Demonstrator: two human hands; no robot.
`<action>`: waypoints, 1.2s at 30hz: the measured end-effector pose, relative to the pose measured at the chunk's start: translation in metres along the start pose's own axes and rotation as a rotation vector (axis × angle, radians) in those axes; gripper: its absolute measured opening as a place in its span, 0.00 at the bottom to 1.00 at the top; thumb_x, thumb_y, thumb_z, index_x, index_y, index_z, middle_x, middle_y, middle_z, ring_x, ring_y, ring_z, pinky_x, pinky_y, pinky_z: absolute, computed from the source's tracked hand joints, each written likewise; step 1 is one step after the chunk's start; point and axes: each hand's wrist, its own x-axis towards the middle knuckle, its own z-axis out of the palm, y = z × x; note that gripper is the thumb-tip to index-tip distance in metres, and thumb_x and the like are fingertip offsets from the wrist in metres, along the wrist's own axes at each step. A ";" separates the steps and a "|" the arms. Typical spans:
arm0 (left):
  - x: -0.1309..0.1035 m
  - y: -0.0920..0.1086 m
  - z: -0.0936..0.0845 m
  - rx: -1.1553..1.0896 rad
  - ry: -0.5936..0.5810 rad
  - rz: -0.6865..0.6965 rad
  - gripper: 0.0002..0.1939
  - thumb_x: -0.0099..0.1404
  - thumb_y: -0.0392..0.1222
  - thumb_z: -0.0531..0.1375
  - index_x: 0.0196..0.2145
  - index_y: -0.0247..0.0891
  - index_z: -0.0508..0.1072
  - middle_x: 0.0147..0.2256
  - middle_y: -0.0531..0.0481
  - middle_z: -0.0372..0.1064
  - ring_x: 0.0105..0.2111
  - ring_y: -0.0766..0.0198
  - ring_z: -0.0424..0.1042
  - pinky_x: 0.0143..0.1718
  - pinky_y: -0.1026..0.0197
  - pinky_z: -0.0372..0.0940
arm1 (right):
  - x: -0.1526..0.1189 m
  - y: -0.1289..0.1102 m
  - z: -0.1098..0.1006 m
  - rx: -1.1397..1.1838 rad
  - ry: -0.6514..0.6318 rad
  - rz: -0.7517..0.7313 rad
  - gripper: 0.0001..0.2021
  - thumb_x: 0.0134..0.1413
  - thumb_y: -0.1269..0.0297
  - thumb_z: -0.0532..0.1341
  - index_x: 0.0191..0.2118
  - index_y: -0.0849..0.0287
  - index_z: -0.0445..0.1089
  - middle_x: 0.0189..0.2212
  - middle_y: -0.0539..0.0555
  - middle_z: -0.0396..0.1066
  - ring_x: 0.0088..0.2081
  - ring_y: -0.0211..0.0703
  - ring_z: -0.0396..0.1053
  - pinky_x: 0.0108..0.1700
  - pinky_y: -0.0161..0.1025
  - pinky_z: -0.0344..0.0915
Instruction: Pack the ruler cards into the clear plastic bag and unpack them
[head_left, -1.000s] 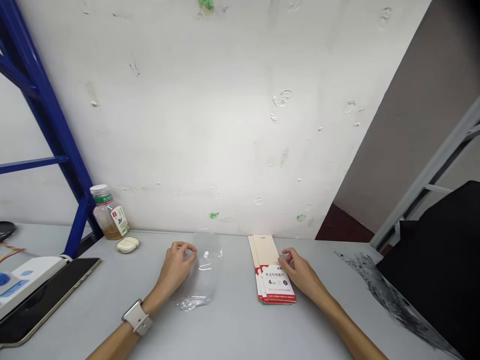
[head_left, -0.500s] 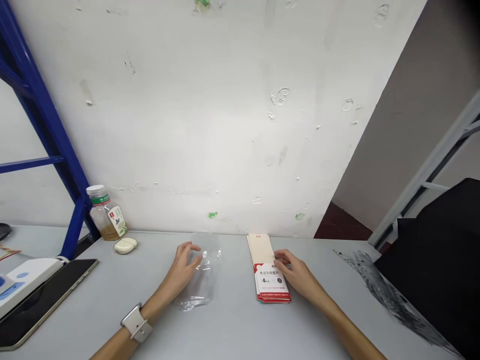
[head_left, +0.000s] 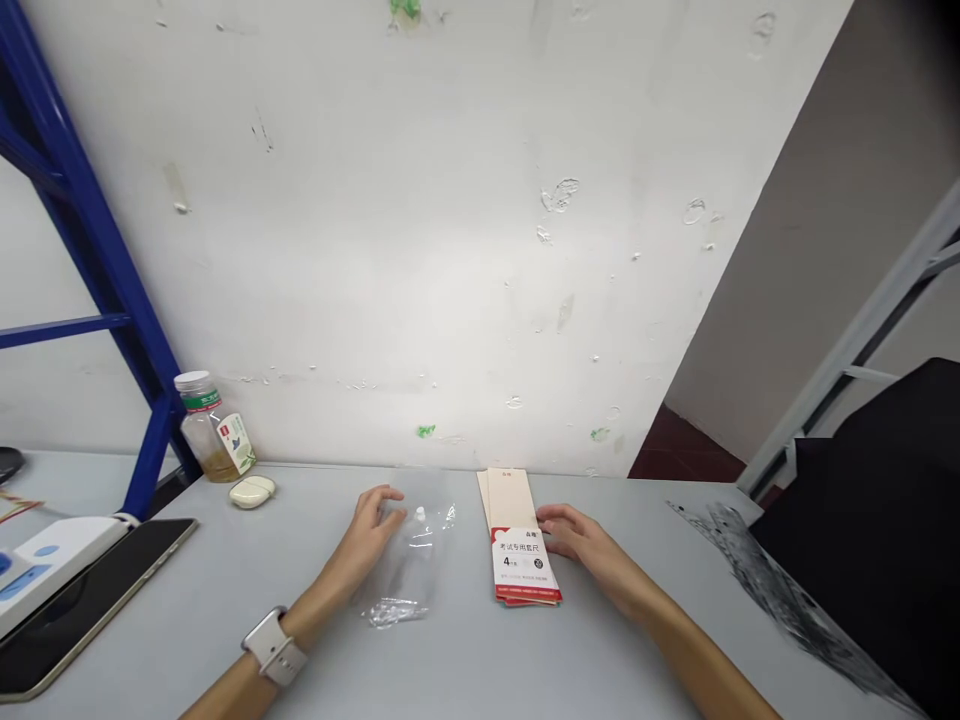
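Note:
A clear plastic bag (head_left: 411, 565) with a small white button lies flat on the table. My left hand (head_left: 373, 522) is at its upper left edge, thumb and fingers apart, with nothing visible between them. To the right is a small stack of cream, white and red printed packets (head_left: 525, 565), slightly fanned, with a cream one showing at the left. My right hand (head_left: 581, 540) rests against the right edge of this stack, fingers stretched out and not wrapped round it. The undersides of the fingers are hidden.
On the left stand a jar (head_left: 214, 430), a cream oval case (head_left: 253, 491), a dark phone or tablet (head_left: 97, 600) and a white power strip (head_left: 60, 560). A blue metal frame (head_left: 112, 240) rises there. A black object (head_left: 885, 520) is at the right, and a white wall (head_left: 450, 250) behind.
My right hand has moved left, and the packet stack has shifted left and fanned out more at the top. The plastic bag has slid slightly right; my left hand has barely moved.

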 end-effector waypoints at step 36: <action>-0.015 -0.003 0.011 -0.136 -0.253 0.010 0.17 0.59 0.54 0.60 0.43 0.46 0.71 0.65 0.48 0.53 0.63 0.46 0.54 0.62 0.46 0.52 | 0.017 0.022 0.012 -0.671 0.136 -0.303 0.15 0.60 0.62 0.50 0.44 0.46 0.73 0.58 0.49 0.66 0.60 0.51 0.58 0.61 0.53 0.53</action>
